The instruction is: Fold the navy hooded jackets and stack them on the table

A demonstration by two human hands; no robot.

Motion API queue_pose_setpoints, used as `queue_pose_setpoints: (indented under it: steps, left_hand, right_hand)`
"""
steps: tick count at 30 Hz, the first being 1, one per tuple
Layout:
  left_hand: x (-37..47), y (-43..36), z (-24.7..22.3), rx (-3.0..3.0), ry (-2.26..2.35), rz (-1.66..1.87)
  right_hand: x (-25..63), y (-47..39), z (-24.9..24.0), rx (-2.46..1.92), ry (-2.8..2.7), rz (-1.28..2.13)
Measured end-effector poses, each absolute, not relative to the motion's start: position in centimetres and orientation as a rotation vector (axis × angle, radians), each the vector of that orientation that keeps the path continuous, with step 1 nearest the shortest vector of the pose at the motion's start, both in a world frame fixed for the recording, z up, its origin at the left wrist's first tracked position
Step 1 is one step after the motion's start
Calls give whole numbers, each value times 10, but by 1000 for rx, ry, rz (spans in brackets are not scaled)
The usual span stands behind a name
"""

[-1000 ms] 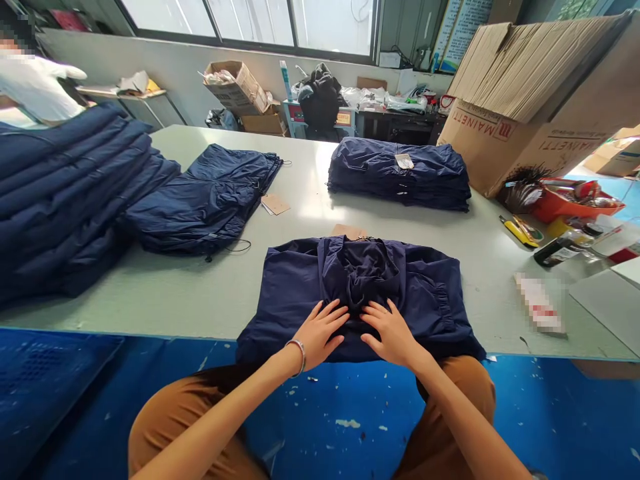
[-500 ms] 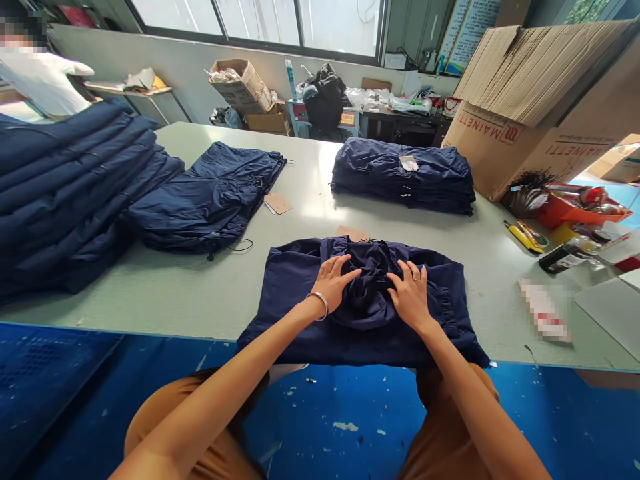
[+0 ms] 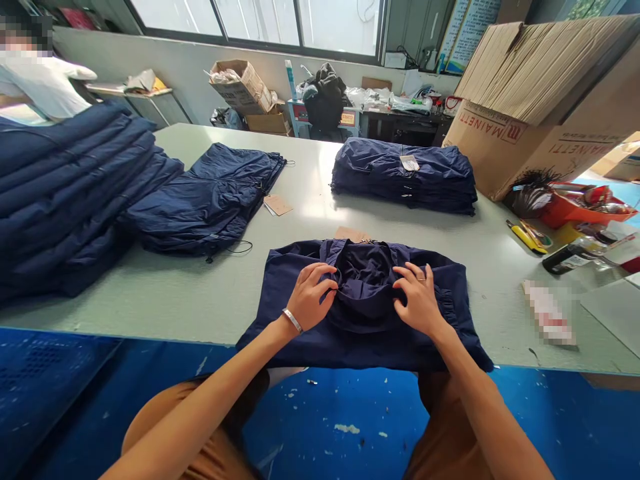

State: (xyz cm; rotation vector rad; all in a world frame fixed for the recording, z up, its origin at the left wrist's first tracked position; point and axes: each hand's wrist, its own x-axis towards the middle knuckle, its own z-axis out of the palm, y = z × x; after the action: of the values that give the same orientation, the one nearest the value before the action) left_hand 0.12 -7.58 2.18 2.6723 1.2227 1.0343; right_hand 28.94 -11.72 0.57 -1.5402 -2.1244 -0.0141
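Observation:
A folded navy jacket (image 3: 370,343) lies in front of me at the table's near edge, its round collar opening facing up and spread apart. My left hand (image 3: 311,297), with a bracelet on its wrist, pinches the left side of the collar between thumb and fingers. On the opposite side my right hand (image 3: 419,299), wearing a ring, grips the collar's right edge with bent fingers. A brown paper tag (image 3: 353,234) shows behind the collar. The inside of the opening is dark and creased.
Navy garments are stacked at left (image 3: 60,207), with a flatter folded pile (image 3: 210,200) beside them. Another folded stack (image 3: 404,177) lies at the back. To the right are a large carton (image 3: 505,140), an orange basket (image 3: 565,212), a yellow cutter (image 3: 526,237) and a dark bottle (image 3: 565,259).
My hands have moved apart and slightly downward at the collar. The bunched fabric in the middle has opened into a wider round opening.

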Motion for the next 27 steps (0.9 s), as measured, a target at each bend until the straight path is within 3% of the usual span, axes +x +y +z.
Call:
queue_pose_setpoints:
  steps: [8,18,23,27]
  left_hand:
    - [-18,-66,34,2819,951,702]
    - [-15,-42,24,2558,1502,850]
    - [-4,-18,19,2281,1788,488]
    - [0,-5,6,2348,1806,548]
  right_hand:
    - [302,-110,17,-1480,-2063,110]
    - [329,-92,7,-1648,-1867,46]
    - [323,-68,3,-1876,-1930,-1]
    - [318,-55,-11,-1935,-1955,-110]
